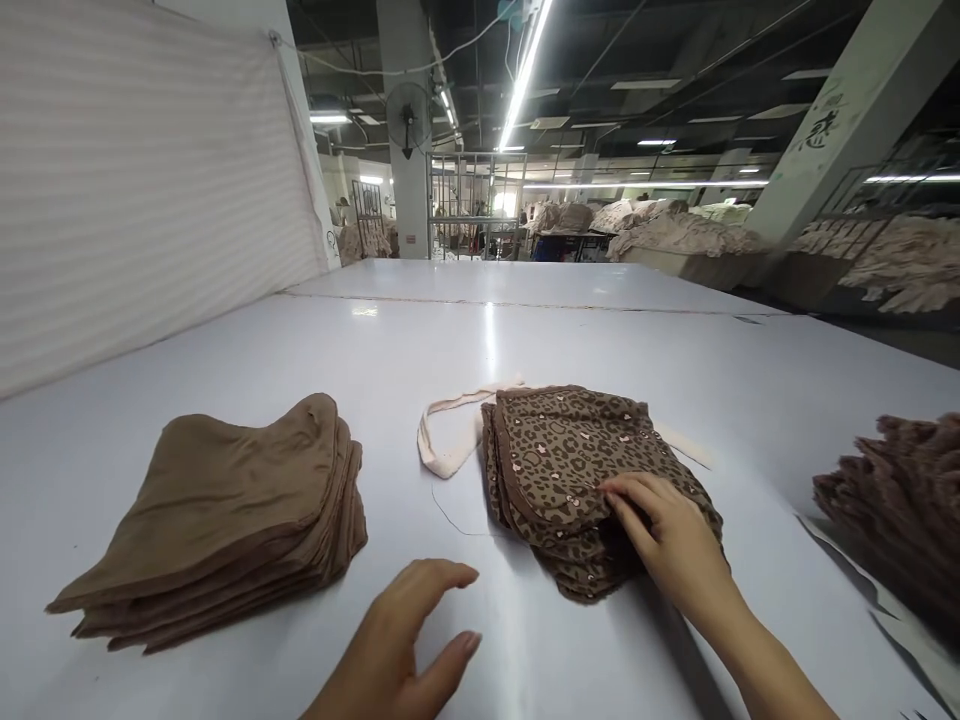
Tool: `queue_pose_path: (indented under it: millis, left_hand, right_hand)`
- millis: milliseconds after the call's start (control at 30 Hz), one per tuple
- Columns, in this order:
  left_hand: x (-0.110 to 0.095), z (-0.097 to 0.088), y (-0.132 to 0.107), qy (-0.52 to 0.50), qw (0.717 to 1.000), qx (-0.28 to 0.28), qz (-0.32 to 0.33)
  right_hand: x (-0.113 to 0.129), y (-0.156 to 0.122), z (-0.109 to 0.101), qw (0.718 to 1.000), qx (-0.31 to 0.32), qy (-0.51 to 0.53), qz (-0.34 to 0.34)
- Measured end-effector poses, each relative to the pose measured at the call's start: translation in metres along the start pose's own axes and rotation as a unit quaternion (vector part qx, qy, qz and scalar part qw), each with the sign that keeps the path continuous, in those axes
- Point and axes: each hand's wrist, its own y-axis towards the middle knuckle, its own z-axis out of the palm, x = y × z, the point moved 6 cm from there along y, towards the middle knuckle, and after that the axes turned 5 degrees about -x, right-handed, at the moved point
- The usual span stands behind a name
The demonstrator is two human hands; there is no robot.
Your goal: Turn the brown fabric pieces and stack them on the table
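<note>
- Under the right hand's (667,535) fingertips: print stack (559,435), leopard-spotted, lying on the table (405,350), lower layers jutting out nearer than the tips.
- Right thumb and forefinger pressed together at the tips, pinching cloth at the top of the print stack; cannot tell how many layers caught. Perhaps held by tips alone to avoid dragging the layers beneath.
- Left hand (401,635) with thumb and forefinger spread apart, holding nothing, over the table to the left of the right fingers and nearer than the print stack; perhaps kept off the cloth to leave the layers unpressed.
- Beyond the left fingertips: white strip (441,465), looped, beside the print stack and partly hidden by it.
- Between strip and left fingertips: thread (452,522), thin and curved, seemingly just loose.
- Left of the left fingers: brown stack (240,480), plain, edges slightly staggered, probably set apart to keep from mixing with the print.
- Well right of the right fingers: fuzzy stack (900,500), cut off by the view, likely placed there to stay clear of the forearm.
- Far past all fingertips: cloth piles (686,240).
</note>
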Motion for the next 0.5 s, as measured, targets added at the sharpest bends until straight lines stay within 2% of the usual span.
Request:
queue_pose_path:
  millis: [133, 300, 367, 433, 500]
  left_hand:
    - [-0.008, 0.026, 0.013, -0.080, 0.990, 0.054, -0.106]
    - [-0.016, 0.041, 0.017, -0.142, 0.977, 0.085, -0.132]
    - [-0.014, 0.041, 0.017, -0.151, 0.976, 0.079, -0.136]
    - [-0.012, 0.040, 0.018, -0.169, 0.974, 0.064, -0.138]
    - [-0.011, 0.042, 0.020, -0.242, 0.957, 0.052, -0.149]
  right_hand:
    - [0.000, -0.004, 0.002, 1.000, -0.011, 0.025, -0.003]
    - [-0.005, 0.008, 0.008, 0.996, -0.015, 0.090, 0.007]
    - [-0.003, 0.015, -0.001, 0.990, -0.046, 0.128, 0.023]
    - [0.005, 0.015, -0.021, 0.984, -0.089, 0.152, 0.033]
    - [0.021, 0.004, -0.044, 0.979, -0.116, 0.164, 0.025]
